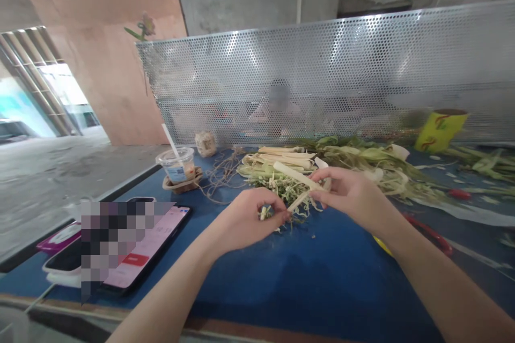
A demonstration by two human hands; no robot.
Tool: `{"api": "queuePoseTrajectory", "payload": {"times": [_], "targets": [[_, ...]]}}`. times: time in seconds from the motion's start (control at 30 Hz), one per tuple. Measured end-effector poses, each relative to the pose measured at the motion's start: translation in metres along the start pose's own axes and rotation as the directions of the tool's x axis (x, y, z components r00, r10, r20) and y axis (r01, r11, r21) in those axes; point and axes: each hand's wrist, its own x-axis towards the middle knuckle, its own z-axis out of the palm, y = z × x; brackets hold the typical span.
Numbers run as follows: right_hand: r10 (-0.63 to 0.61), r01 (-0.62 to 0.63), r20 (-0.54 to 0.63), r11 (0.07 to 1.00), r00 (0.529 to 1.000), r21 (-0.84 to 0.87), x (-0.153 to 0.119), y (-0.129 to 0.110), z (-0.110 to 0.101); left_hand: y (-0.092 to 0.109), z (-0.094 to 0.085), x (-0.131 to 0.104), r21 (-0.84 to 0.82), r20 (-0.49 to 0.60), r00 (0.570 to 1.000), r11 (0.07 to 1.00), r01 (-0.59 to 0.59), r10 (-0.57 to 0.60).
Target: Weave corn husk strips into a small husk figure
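Between the fingers of my right hand (341, 188) is a pale, flat plant strip (295, 176), its free end pointing up and left. A thinner strip (298, 201) runs from the same hand down to my left hand (261, 215), whose thumb and index finger pinch its lower end. Both hands are held over the blue table, just in front of a heap of green and white plant scraps (277, 186). Behind the heap lies a bundle of pale stalks (281, 156).
A lidded cup with a straw (179, 167), a phone (145, 252) and tangled twine (225, 174) are at the left. Green husks (354, 155), a yellow roll (441, 129) and red-handled scissors (434, 236) are at the right. A perforated metal screen (249, 75) borders the back.
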Motion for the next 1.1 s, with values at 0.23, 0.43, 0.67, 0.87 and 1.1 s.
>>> {"api": "queuePoseTrajectory", "payload": {"times": [0.23,0.43,0.67,0.87,1.1], "targets": [[-0.079,0.048,0.207,0.988,0.975,0.148,-0.006,0.001,0.017,-0.004,0.024,0.008,-0.534,-0.002,0.991,0.838,0.111,-0.132],[-0.043,-0.017,0.176,0.945,0.983,0.326,-0.003,-0.003,0.005,-0.004,0.018,0.010,-0.645,0.009,0.994,0.759,0.091,-0.112],[-0.033,0.010,0.073,0.954,0.997,0.300,-0.003,0.003,0.020,-0.004,0.030,0.010,-0.684,0.024,0.989,0.719,0.122,-0.144],[-0.074,0.075,-0.011,0.995,0.997,0.071,-0.005,-0.002,0.012,-0.006,0.035,0.008,-0.596,-0.088,0.978,0.797,0.102,-0.191],[-0.121,0.139,-0.100,0.970,0.988,0.198,-0.002,0.003,0.012,-0.006,0.023,0.011,-0.661,0.012,0.978,0.733,0.163,-0.207]]}}
